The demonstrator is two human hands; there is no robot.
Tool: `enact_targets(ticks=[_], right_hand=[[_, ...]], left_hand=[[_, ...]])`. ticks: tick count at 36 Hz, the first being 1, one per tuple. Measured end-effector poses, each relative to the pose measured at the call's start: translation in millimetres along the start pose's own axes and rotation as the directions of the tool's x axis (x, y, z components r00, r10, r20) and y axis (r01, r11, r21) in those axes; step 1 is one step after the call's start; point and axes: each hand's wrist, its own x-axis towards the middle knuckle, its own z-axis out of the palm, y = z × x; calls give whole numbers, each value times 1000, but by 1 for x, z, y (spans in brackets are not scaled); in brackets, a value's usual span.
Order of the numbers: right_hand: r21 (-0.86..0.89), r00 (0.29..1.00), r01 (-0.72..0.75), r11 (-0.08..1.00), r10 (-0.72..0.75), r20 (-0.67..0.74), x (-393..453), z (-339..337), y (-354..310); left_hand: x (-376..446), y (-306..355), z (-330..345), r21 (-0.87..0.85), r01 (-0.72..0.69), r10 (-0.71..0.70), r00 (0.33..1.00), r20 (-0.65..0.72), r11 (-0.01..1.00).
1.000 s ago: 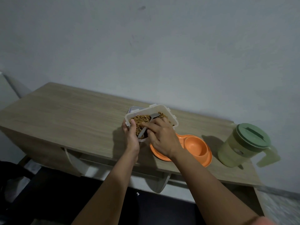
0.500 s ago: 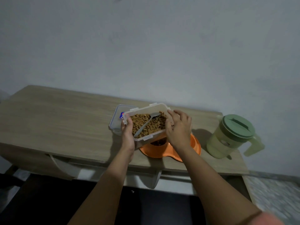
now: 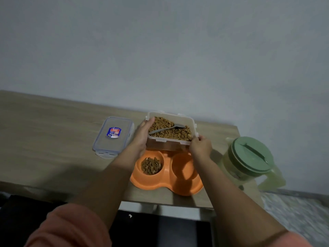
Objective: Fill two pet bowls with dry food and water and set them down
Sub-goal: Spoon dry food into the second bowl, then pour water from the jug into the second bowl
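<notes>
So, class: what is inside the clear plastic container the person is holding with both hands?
The container holds brown dry kibble with a grey spoon lying across it. The spoon's bowl end is partly sunk in kibble, and anything beneath the kibble is covered.

On the surface (image 3: 44,139): double bowl (image 3: 165,182) at the near edge, kibble (image 3: 151,165) in its left well. Just behind it, food container (image 3: 170,132) with a scoop (image 3: 165,130) inside; lid (image 3: 114,137) to the left, jug (image 3: 249,161) to the right.
</notes>
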Motion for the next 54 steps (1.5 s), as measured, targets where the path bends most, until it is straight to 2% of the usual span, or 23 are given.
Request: enact_targets(ticks=[2,8,11,14,26,36,39,44,47,54], right_hand=[[11,1000,-20,1000,20,-16,15,4,1],[-42,998,-25,999,22,-58,53,19,-1],[-17,998,-37,999,36,-54,67,25,-5],[-1,998,-41,999,41,-50,79,31,-9],[-56,998,-49,997,47,-32,98,50,-19],[-32,998,-70,997,70,3,102,51,-21],[-38,998,-55,998,56,23,100,49,-20],[-57,998,0,998,3,67,89,43,-17],[-67,999,8,998,-5,38,77,38,-16],[-89,991,123,988,-127,-41,42,27,-27]], left_hand=[[39,-11,-5,48,2,-2,1000,-9,999],[63,6,15,239,-111,128,990,-56,964],[90,-4,4,314,-93,115,992,-53,945],[134,-24,-18,344,-62,92,993,-70,937],[135,-4,-7,495,-94,182,974,-134,864],[168,-10,-20,512,-58,140,982,-123,857],[165,-11,-18,530,-46,154,975,-161,846],[113,17,10,610,-46,233,944,-231,791],[102,21,9,653,-53,291,920,-262,756],[67,33,10,630,-86,317,911,-264,771]])
